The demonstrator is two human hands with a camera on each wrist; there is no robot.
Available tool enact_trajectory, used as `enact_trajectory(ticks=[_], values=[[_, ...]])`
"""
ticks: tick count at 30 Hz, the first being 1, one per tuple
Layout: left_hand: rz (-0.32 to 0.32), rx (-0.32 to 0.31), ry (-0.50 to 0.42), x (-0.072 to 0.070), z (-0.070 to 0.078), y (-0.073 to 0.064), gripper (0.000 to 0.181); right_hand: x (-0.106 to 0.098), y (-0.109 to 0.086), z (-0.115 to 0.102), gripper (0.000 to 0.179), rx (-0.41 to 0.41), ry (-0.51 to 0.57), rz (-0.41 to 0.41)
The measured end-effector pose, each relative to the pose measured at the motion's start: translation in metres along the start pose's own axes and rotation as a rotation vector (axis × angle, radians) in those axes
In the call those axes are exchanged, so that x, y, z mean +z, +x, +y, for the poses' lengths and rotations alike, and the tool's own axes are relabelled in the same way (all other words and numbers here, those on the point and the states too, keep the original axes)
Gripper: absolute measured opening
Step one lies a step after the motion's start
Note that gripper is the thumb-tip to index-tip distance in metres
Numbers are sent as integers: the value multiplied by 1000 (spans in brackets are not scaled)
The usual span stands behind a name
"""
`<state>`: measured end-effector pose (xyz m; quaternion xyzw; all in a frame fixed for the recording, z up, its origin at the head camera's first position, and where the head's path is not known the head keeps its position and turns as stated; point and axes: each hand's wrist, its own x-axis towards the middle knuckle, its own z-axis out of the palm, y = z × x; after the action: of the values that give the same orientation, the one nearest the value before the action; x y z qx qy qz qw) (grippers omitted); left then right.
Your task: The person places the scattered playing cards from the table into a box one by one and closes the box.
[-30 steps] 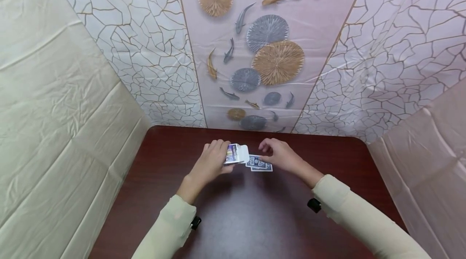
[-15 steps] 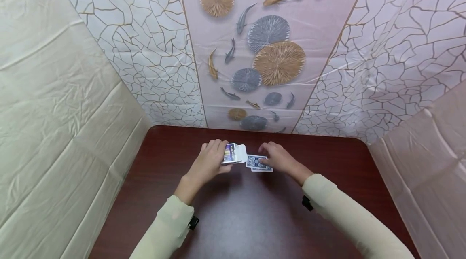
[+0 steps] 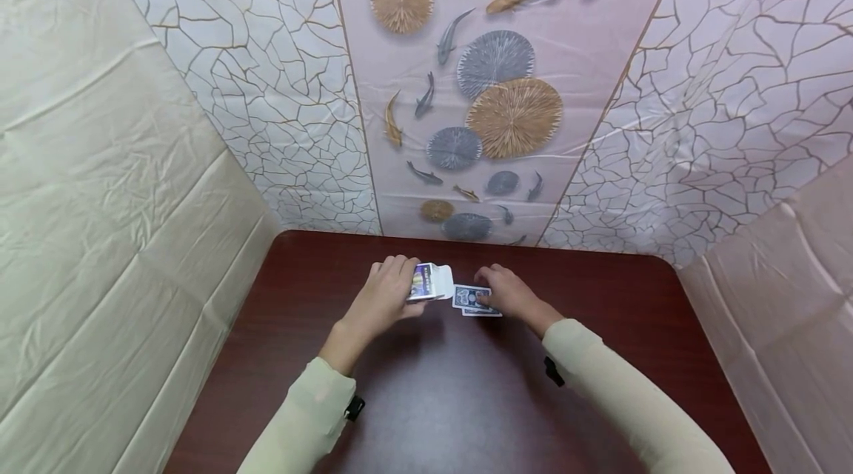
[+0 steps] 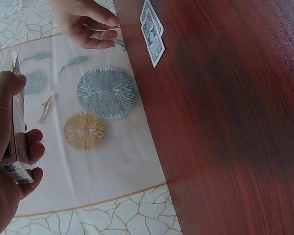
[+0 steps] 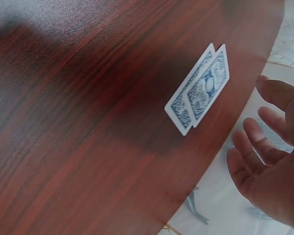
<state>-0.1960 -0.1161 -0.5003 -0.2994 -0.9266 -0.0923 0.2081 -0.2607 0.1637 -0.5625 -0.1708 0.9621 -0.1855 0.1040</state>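
Note:
In the head view my left hand (image 3: pixel 385 290) grips a card box (image 3: pixel 423 282) with a purple and yellow printed face. Its white end flap (image 3: pixel 443 282) stands open toward the right. Two playing cards lie face down on the table, blue patterned backs up, the upper card (image 3: pixel 469 297) partly covering the lower card (image 3: pixel 483 313). My right hand (image 3: pixel 512 293) hovers beside and above them, fingers loosely bent. The right wrist view shows a gap between this hand (image 5: pixel 269 171) and the upper card (image 5: pixel 208 87). In the left wrist view, thumb and fingers wrap the box (image 4: pixel 19 154).
The dark red wooden table (image 3: pixel 453 400) spreads beneath both hands. A patterned cloth wall (image 3: pixel 466 111) rises right behind its far edge. Pale fabric walls (image 3: pixel 120 237) flank the table on both sides.
My right forearm has swung a little to the left, with the hand staying near the cards. The left hand keeps its hold on the card box. The cards look unmoved on the table.

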Motion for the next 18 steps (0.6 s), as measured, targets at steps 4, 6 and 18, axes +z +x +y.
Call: enact_trajectory(ticks=[4, 6, 18], values=[[-5, -3, -2, 1, 0, 0, 69, 5, 4, 4, 37, 7, -9, -5], [-9, -6, 0, 1, 0, 0, 69, 7, 5, 6, 37, 6, -18, -6], [-26, -5, 8, 2, 1, 0, 68, 24, 16, 7, 41, 19, -86, -43]])
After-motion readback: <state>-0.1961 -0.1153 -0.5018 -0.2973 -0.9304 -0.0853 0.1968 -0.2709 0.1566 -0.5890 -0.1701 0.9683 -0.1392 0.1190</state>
